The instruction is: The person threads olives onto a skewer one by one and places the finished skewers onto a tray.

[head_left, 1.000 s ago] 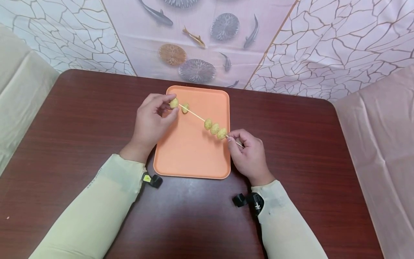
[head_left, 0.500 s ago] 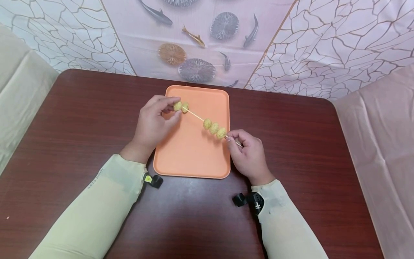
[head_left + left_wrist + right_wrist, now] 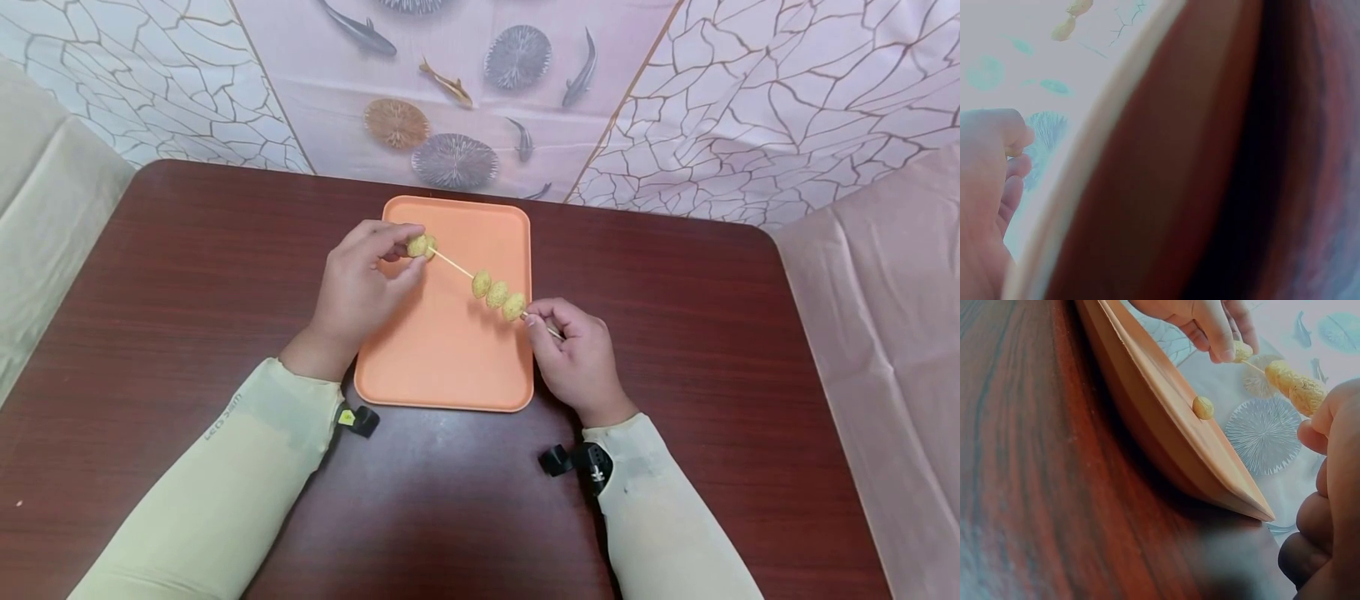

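Note:
My right hand (image 3: 581, 362) pinches the lower end of a thin wooden skewer (image 3: 452, 263) between thumb and index finger. Just beyond those fingertips, three yellow speckled balls (image 3: 497, 295) sit close together on the stick. At the skewer's far end, my left hand (image 3: 360, 287) pinches another yellow ball (image 3: 417, 246); a gap of bare stick lies between it and the three. Below, a loose yellow ball (image 3: 1203, 407) lies in the orange tray (image 3: 442, 375), mostly covered by the held one in the head view. In the left wrist view, part of the left hand (image 3: 985, 194) shows.
The tray stands on a dark brown wooden table (image 3: 690, 350). A patterned cloth (image 3: 480, 92) hangs behind the table's back edge, with plain cloth at both sides. Black wrist cameras (image 3: 556, 460) sit near the tray's front edge. Tray and table edges blur across the left wrist view.
My left hand has moved right and slightly nearer, bringing its ball along the skewer toward the other three. It now overlaps the loose ball in view. The right hand stays almost still.

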`<action>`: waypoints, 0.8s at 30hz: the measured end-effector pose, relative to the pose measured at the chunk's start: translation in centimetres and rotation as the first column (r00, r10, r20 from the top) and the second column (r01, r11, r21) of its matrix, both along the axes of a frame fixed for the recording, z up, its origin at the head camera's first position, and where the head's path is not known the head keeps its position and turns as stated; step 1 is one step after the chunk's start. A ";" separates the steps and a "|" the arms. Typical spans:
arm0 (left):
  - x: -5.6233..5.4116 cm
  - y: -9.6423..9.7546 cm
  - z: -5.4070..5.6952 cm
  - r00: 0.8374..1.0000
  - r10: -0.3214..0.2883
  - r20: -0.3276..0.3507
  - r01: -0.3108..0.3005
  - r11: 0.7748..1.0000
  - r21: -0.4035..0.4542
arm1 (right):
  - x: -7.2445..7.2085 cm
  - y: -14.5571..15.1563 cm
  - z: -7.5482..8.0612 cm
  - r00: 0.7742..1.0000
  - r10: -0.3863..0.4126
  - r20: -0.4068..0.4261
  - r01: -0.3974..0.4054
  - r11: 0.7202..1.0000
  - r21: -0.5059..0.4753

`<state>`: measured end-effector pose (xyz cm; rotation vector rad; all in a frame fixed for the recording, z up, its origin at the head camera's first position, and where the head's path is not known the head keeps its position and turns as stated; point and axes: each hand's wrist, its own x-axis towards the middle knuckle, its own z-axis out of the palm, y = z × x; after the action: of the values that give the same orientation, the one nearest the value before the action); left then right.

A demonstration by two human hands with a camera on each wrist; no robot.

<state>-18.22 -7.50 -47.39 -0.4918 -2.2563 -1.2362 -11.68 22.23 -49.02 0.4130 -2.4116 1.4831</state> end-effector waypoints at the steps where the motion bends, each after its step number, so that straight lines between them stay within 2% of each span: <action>1: 0.0 0.1 0.0 1.000 -0.003 -0.006 0.003 1.000 0.000 | 0.0 0.0 0.0 1.000 0.001 -0.003 -0.001 1.000 -0.003; 5: 0.2 0.3 0.1 1.000 -0.017 -0.014 0.017 1.000 0.000 | 0.0 -0.1 0.0 1.000 0.003 -0.016 -0.003 1.000 -0.006; 17: 0.9 0.9 0.7 0.998 -0.054 -0.013 0.053 0.996 -0.076 | 0.0 0.0 0.0 0.999 0.008 -0.043 -0.008 1.000 0.005; 24: 1.2 1.5 0.8 0.995 -0.089 -0.040 0.085 0.992 -0.090 | 0.0 -0.1 0.0 0.999 0.004 -0.054 -0.004 1.000 0.001</action>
<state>-17.02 -5.99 -46.57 -0.6504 -2.2813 -1.1600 -11.67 22.15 -49.00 0.4521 -2.3715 1.4538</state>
